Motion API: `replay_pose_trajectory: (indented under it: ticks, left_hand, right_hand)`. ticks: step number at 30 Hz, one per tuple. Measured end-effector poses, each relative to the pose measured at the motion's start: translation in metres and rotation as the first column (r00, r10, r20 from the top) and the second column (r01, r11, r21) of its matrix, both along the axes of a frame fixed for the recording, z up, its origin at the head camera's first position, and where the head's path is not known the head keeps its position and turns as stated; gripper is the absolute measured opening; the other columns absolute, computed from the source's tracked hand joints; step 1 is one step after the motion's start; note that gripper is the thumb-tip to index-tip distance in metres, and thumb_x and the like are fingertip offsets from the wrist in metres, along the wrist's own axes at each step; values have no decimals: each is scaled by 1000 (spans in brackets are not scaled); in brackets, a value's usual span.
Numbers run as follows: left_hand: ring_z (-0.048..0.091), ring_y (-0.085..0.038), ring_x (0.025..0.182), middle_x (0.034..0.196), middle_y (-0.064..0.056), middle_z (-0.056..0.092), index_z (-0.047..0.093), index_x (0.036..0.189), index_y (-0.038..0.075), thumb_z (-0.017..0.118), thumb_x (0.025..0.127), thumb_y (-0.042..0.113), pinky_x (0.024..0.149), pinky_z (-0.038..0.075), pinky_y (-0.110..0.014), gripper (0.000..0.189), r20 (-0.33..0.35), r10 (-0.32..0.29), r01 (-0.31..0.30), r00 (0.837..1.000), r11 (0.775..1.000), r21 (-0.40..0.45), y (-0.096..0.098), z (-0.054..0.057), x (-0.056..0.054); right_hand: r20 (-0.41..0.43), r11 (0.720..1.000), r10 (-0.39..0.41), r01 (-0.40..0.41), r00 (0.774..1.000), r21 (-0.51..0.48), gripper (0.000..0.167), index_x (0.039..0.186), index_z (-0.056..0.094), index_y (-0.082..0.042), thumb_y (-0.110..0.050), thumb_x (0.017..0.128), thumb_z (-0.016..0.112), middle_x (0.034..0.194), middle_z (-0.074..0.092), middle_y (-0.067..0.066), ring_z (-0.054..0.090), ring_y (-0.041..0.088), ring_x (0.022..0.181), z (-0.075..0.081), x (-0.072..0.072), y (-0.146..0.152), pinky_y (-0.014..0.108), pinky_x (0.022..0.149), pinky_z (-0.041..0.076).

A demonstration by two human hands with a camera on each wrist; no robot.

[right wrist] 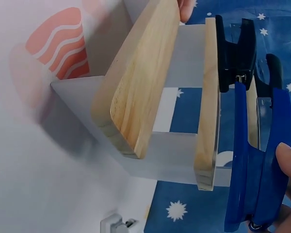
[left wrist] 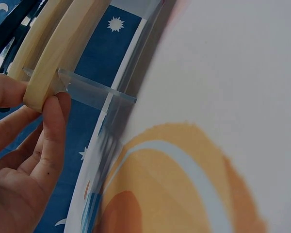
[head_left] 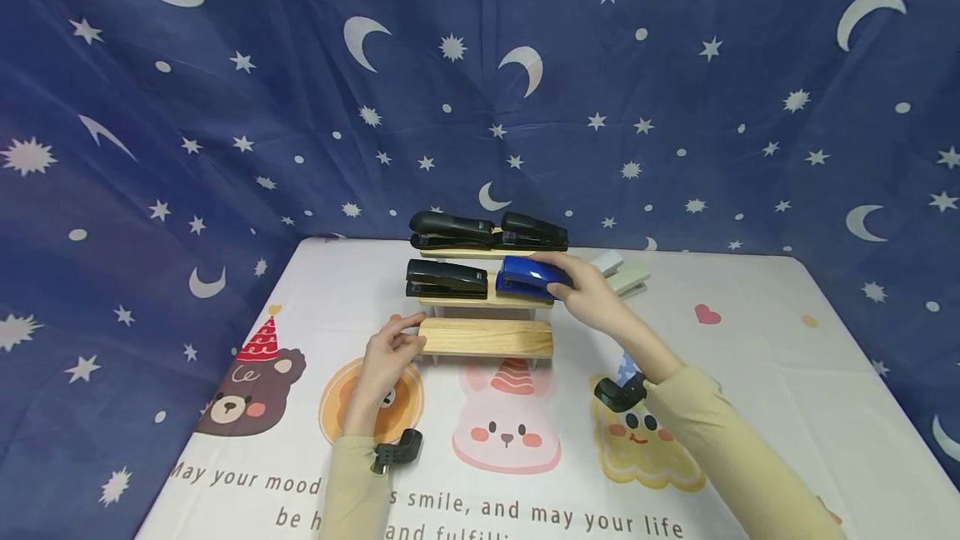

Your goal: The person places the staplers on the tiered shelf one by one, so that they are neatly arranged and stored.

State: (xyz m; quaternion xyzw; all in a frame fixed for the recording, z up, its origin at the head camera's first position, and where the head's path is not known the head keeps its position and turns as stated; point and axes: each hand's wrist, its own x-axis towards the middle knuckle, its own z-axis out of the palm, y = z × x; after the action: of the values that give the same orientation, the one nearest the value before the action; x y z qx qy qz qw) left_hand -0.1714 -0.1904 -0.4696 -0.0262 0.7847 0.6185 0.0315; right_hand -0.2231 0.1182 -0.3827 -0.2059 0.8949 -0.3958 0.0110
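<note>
A blue stapler [head_left: 525, 276] is held at its right end by my right hand [head_left: 591, 298], thumb toward me. It lies at the right of the middle board [head_left: 491, 302] of a three-tier stand, beside a black stapler [head_left: 447, 278]. In the right wrist view, the thumb presses on the side of the blue stapler [right wrist: 274, 160]; whether it rests fully on the board I cannot tell. My left hand [head_left: 386, 363] pinches the left end of the lowest wooden board [head_left: 486, 338]. The left wrist view shows thumb and fingertips around that board's end [left wrist: 39, 94].
On the top tier stand two more black staplers, a long one [head_left: 450, 228] and a shorter one [head_left: 536, 232]. Behind my right hand, a white stapler [head_left: 607, 262] and a pale green stapler [head_left: 630, 279] lie on the printed tablecloth [head_left: 757, 373]. A starry blue curtain [head_left: 570, 148] hangs behind.
</note>
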Motion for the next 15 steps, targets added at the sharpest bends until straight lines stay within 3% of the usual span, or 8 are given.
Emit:
replay_pose_trajectory:
  ticks: [4,6,8,10,13,15]
  left_hand:
    - [66,-26,103,119,-31,58,54,134,0,61,91,3,69,49,-14,43,4,-11,11,1000,1000,-6,2,8,4]
    - [54,-34,125,122,-32,56,53,134,-1,60,92,3,70,48,-13,43,-2,-15,15,1000,1000,10,2,7,4]
    - [49,-38,129,126,-32,52,53,134,-1,61,92,4,70,48,-12,44,-7,-18,18,1000,999,27,0,1,2]
    - [54,-33,125,130,-31,50,54,134,2,62,91,5,69,48,-13,43,-11,-13,13,1000,999,34,-1,-7,-1]
    - [68,-17,96,133,-27,47,56,134,5,63,91,7,68,49,-14,43,-19,-12,12,1000,999,31,-4,-18,-5]
    - [66,-5,84,130,-26,49,56,133,5,63,91,7,67,49,-15,43,-29,-11,12,1000,999,32,-4,-21,-7]
  right_hand:
    - [1,1000,13,-13,1000,6,45,137,52,-7,4,93,51,143,49,20,44,42,133,-1,-2,-5,57,107,38]
    - [2,1000,15,-15,1000,10,45,136,52,-6,5,93,51,143,49,20,45,42,132,-1,-3,-6,57,106,38]
    - [6,1000,15,-15,1000,22,45,136,52,-6,5,93,50,143,49,20,45,42,132,-1,-3,-8,57,106,39]
    - [10,999,16,-16,1000,35,45,136,52,-6,5,93,50,143,49,19,45,42,132,-1,-4,-10,57,106,38]
    - [20,999,19,-20,1000,47,45,136,52,-6,4,93,50,143,49,19,45,42,132,-1,-5,-13,57,106,38]
    - [30,998,22,-24,999,51,44,136,52,-6,4,93,50,143,49,19,45,42,132,-1,-6,-14,56,107,38]
